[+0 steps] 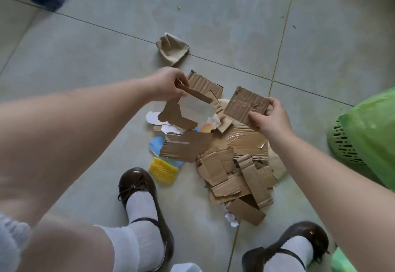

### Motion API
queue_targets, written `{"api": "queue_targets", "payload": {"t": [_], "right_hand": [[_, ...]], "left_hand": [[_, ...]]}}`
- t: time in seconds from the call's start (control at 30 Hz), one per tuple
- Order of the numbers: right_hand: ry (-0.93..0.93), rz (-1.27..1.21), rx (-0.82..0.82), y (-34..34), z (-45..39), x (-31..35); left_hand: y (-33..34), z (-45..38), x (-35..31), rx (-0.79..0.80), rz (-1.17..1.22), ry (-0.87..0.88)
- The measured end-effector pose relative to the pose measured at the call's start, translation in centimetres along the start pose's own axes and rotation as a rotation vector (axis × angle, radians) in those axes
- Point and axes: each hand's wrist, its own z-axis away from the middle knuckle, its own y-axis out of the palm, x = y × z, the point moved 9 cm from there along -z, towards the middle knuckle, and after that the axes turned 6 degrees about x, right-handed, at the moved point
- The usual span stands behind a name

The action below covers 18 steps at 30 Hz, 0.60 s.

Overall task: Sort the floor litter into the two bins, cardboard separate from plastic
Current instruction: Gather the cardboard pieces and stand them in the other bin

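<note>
Looking down at my two hands above a cardboard pile (230,164) on the tiled floor. My left hand (168,84), fingers pinched shut, holds a torn cardboard strip w/ white tape (188,111) over the pile's far-left side. My right hand (270,117) grips a square corrugated piece (245,106) over the pile's far-right side. A green-lined bin (363,135) sits right of the pile, nearer my right hand, so that piece probably goes first. Yellow plastic piece (163,170) lies at the pile's near-left edge.
</note>
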Motion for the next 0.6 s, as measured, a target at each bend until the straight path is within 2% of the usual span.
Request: {"api": "queue_targets", "payload": {"t": [0.13,0.37,0.53,0.6], "right_hand": [[-0.036,-0.008,0.065,0.4,2.3,1.4],[0.007,0.145,0.105,3.6,6.4,-0.2],[0.108,0.349,0.166,5.9,7.2,-4.3],[0.121,0.41,0.198,6.9,7.4,-5.9]], "left_hand": [[-5.4,2.5,-1.3,-0.055,-0.099,-0.004],[-10.4,6.2,-2.7,-0.015,-0.21,-0.067],[-9.0,6.4,-2.5,0.077,-0.26,-0.043],[-6.3,6.3,-0.3,0.125,-0.178,-0.061]]}}
